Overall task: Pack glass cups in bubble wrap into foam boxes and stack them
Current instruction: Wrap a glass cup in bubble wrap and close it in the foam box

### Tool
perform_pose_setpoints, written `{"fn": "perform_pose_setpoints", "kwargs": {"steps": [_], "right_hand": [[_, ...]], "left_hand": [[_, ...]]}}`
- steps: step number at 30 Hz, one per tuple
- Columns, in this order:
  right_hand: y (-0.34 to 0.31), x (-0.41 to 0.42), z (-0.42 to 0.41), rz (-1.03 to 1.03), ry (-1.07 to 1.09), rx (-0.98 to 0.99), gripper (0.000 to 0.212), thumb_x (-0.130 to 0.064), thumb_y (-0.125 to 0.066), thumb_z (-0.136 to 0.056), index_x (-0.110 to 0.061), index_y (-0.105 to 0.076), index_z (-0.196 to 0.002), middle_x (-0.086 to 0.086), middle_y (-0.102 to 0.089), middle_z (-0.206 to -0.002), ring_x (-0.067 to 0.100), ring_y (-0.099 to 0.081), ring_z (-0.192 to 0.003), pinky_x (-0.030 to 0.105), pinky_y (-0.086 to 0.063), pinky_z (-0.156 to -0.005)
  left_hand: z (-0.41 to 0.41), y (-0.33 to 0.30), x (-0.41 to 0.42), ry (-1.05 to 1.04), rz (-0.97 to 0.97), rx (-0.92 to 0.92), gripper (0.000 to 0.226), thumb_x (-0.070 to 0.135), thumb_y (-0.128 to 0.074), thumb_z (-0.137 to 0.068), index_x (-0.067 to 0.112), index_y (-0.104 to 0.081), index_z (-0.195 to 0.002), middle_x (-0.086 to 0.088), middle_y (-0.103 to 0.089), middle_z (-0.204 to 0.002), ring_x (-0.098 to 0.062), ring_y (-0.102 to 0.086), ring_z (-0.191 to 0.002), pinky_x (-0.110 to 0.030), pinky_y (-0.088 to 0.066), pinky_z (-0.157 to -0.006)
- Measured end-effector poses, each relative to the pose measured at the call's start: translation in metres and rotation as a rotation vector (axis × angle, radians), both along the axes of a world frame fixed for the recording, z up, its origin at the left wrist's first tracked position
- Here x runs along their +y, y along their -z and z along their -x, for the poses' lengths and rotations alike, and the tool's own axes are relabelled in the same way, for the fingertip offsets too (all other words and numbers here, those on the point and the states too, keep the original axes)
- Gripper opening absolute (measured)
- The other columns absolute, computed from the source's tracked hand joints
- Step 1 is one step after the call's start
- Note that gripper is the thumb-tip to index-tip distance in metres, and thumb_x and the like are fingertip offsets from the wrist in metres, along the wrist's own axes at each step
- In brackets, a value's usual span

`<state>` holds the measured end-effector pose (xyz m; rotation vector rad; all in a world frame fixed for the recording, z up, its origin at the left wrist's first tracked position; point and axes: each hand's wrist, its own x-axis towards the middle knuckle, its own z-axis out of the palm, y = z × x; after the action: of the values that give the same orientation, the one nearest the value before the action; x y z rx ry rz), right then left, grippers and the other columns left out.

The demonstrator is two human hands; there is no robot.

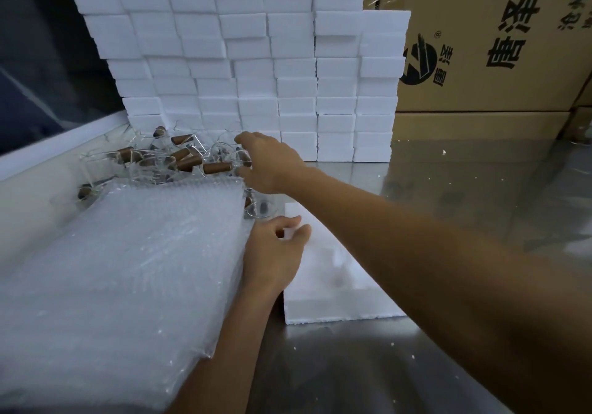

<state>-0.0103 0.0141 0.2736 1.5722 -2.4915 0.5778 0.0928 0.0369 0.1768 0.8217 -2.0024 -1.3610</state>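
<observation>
The right grip reaches across toward the far left part of the bench, fingers spread and bent down over the heap of glass cups — the fingertips are right at a cup, but whether they have closed on it cannot be told. The left grip lies nearer the front, between the bubble wrap and the open foam box; its fingers are loosely curled, with thumb and forefinger at the box's far left corner, and whether they pinch the foam or only touch it cannot be told.

The glass cups lie tumbled on their sides in a pile at the far left of the bench, clear bodies with brown handles pointing every way. One more cup sits apart from the pile, just beyond the left grip, between the wrap and the box.

The bubble wrap is a thick stack of sheets that fills the near left corner of the bench. The open foam box lies just to its right, near the front edge, white, with a moulded hollow in it, partly crossed by the right forearm.

Along the far edge stands a tall wall of stacked foam boxes — many rows, white. To its right stand cardboard cartons with black print. Small white crumbs dot the shiny bench.
</observation>
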Motion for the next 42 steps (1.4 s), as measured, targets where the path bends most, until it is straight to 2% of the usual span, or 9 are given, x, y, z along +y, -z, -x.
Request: {"fn": "perform_pose_setpoints", "kwargs": {"steps": [3, 8, 14, 17, 20, 24, 30, 36, 42], "right_hand": [[0.007, -0.015, 0.004, -0.094, 0.037, 0.002, 0.034, -0.019, -0.055, -0.094, -0.011, -0.051, -0.127, 0.011, -0.057, -0.12, 0.032, -0.058, -0.101, 0.038, -0.045, -0.076], [0.015, -0.017, 0.007, -0.042, 0.06, -0.038, 0.016, -0.021, -0.055, -0.095, -0.009, -0.062, -0.104, 0.01, -0.06, -0.101, 0.033, -0.062, -0.095, 0.038, -0.051, -0.076], [0.005, 0.017, 0.012, 0.149, 0.069, -0.128, 0.011, -0.024, -0.056, -0.098, -0.014, -0.059, -0.092, 0.009, -0.067, -0.102, 0.03, -0.062, -0.095, 0.042, -0.052, -0.082], [0.004, 0.05, 0.011, 0.283, 0.095, -0.182, 0.013, -0.024, -0.06, -0.096, -0.012, -0.064, -0.093, 0.005, -0.069, -0.097, 0.025, -0.063, -0.092, 0.042, -0.053, -0.084], [0.013, 0.095, 0.007, 0.412, 0.111, -0.22, 0.013, -0.028, -0.064, -0.094, -0.016, -0.065, -0.09, -0.004, -0.069, -0.086, 0.013, -0.063, -0.082, 0.032, -0.053, -0.075], [0.029, 0.149, -0.001, 0.555, 0.166, -0.33, 0.019, -0.033, -0.067, -0.091, -0.021, -0.063, -0.077, -0.014, -0.064, -0.071, 0.003, -0.062, -0.067, 0.017, -0.046, -0.059], [0.04, 0.191, -0.022, 0.722, 0.046, -0.61, 0.049, -0.047, -0.08, -0.077, -0.008, -0.052, -0.068, 0.002, -0.049, -0.061, 0.013, -0.045, -0.057, 0.025, -0.041, -0.054], [0.049, 0.203, -0.037, 0.876, -0.044, -0.708, 0.068, -0.051, -0.075, -0.07, -0.003, -0.03, -0.056, 0.017, -0.026, -0.052, 0.028, -0.025, -0.049, 0.02, -0.03, -0.049], [0.06, 0.207, -0.042, 0.833, -0.031, -0.624, 0.048, -0.04, -0.075, -0.077, -0.011, -0.043, -0.056, 0.006, -0.037, -0.054, 0.021, -0.04, -0.057, 0.028, -0.034, -0.055]], "left_hand": [[0.0, 0.0, 0.002, -0.017, 0.014, -0.008, 0.023, 0.032, -0.07, -0.089, 0.023, -0.074, -0.11, 0.007, -0.07, -0.114, -0.011, -0.064, -0.099, -0.021, -0.051, -0.079], [0.002, 0.001, 0.002, -0.025, -0.006, 0.019, 0.022, 0.033, -0.073, -0.087, 0.024, -0.074, -0.107, 0.009, -0.071, -0.106, 0.0, -0.062, -0.087, -0.01, -0.042, -0.064], [0.0, -0.002, 0.004, -0.02, -0.026, 0.041, 0.02, 0.032, -0.072, -0.087, 0.029, -0.075, -0.107, 0.029, -0.061, -0.096, -0.002, -0.059, -0.097, -0.01, -0.041, -0.072], [-0.002, -0.005, 0.005, -0.012, 0.015, 0.028, 0.023, 0.033, -0.066, -0.091, 0.026, -0.074, -0.111, 0.016, -0.067, -0.113, -0.002, -0.056, -0.097, -0.017, -0.042, -0.08], [-0.004, -0.014, 0.009, -0.062, 0.186, -0.069, 0.025, 0.041, -0.059, -0.094, 0.028, -0.072, -0.111, 0.006, -0.062, -0.121, -0.009, -0.054, -0.088, -0.025, -0.041, -0.077], [-0.013, -0.034, 0.023, -0.153, 0.571, -0.04, 0.014, 0.039, -0.061, -0.092, 0.028, -0.068, -0.095, 0.009, -0.06, -0.084, -0.012, -0.054, -0.073, -0.028, -0.037, -0.064], [-0.02, -0.043, 0.039, 0.171, 0.664, 0.116, 0.048, 0.045, -0.076, -0.077, 0.037, -0.048, -0.114, 0.019, -0.057, -0.098, -0.006, -0.055, -0.074, -0.03, -0.047, -0.065], [-0.02, -0.039, 0.044, 0.463, 0.476, 0.238, 0.093, 0.042, -0.083, -0.069, 0.041, -0.032, -0.146, 0.023, -0.055, -0.13, 0.003, -0.051, -0.122, -0.011, -0.04, -0.091], [-0.018, -0.037, 0.05, 0.584, 0.447, 0.288, 0.075, 0.025, -0.091, -0.065, 0.037, -0.053, -0.128, 0.016, -0.063, -0.121, -0.014, -0.065, -0.104, -0.035, -0.056, -0.08]]}}
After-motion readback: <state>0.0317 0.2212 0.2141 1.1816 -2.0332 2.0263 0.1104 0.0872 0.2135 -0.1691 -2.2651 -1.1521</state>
